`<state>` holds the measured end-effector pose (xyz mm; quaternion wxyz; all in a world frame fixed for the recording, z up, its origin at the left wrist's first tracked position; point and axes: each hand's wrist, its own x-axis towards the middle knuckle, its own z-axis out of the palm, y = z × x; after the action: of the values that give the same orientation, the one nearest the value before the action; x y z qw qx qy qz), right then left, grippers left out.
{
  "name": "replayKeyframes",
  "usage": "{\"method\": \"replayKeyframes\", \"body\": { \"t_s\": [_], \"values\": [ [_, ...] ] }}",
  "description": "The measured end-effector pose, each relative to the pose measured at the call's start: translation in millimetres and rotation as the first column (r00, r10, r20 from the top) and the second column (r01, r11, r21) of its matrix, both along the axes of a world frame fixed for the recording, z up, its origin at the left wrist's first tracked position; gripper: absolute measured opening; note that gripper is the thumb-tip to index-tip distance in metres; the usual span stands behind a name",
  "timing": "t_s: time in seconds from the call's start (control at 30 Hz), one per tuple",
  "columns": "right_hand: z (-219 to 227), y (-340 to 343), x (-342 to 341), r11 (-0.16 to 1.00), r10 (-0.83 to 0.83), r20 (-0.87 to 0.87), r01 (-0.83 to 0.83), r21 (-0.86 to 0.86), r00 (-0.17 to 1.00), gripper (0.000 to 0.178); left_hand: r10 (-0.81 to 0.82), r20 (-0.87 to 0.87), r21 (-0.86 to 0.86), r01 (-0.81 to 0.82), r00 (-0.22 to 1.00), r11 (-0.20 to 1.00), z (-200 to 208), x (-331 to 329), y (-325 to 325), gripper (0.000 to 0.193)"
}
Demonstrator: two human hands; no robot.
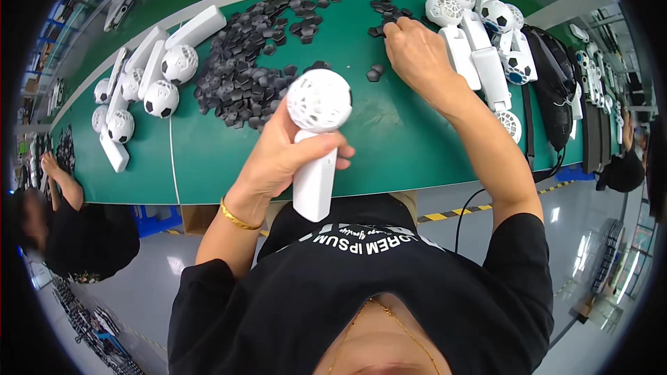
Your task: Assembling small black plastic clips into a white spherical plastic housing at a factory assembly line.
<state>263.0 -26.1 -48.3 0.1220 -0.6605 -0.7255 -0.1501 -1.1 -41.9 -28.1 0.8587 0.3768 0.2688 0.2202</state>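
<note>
My left hand is wrapped around the handle of a white handheld fan, which has a round, slotted ball head. The fan stands nearly upright over the table's near edge, its head pointing away from me. A black piece shows at the right rim of the ball. Farther off to the right, my right hand reaches down to the black pentagon pieces scattered on the green table. Its fingers are curled together at the tabletop, and what lies between the fingertips is hidden.
Left of the pile lie several white fans, some with black patches. More fans lie on the right, beside a black bag with a cord. Another person sits at the left, and one more is at the far right.
</note>
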Motion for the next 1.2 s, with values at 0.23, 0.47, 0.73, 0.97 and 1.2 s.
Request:
{"method": "replayKeyframes", "body": {
  "t_s": [0.23,0.47,0.73,0.97,1.2],
  "values": [
    [12,11,-1,0.996,-0.032,0.060,0.037,-0.081,0.998,0.008,0.102,-0.054,0.021,-0.101,0.993,0.995,-8,7,-8,0.067],
    [15,15,2,0.994,-0.003,0.096,0.014,-0.108,0.995,0.009,0.165,-0.071,0.053,-0.162,0.984,0.985,-16,6,-13,0.066],
    [41,-44,-51,0.964,-0.153,-0.972,-0.189,-0.187,0.179,0.013,0.190,-0.076,0.048,-0.187,0.979,0.981,-19,4,-11,0.066],
    [-2,-76,-105,0.987,-0.019,-0.992,-0.162,0.001,-0.122,0.012,0.188,-0.047,0.032,-0.187,0.981,0.982,-23,5,-9,0.065],
    [-1,-80,-116,0.996,-0.031,-0.998,-0.090,-0.027,-0.050,0.017,0.236,-0.024,0.075,-0.234,0.971,0.969,-23,8,-11,0.061]
  ]
}}
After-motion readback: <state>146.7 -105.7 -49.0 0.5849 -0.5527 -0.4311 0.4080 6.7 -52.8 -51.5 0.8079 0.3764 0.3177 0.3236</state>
